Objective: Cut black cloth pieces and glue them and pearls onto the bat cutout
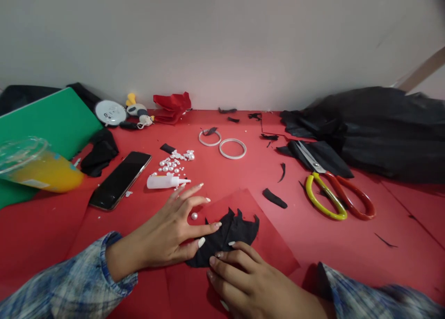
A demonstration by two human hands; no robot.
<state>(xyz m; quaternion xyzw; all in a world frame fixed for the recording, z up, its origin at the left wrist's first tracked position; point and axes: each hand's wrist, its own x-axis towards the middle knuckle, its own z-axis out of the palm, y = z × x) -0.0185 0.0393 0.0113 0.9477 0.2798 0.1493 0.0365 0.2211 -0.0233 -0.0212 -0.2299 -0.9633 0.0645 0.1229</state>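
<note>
A piece of black cloth with a jagged upper edge lies on a square of red sheet right before me. With its fingers spread, my left hand rests its index finger and thumb on the cloth's left part. My right hand is at the cloth's lower edge, its bent fingertips touching it and its thumb mostly hidden; no pinch shows. One white pearl bead sits beside my left index finger. Just beyond that hand are a white glue bottle lying on its side and a heap of pearl beads.
Scissors with yellow and red handles lie at right, near bunched black material. Two white rings and black scraps lie mid-table. At left are a phone, a cup of orange drink and a green board.
</note>
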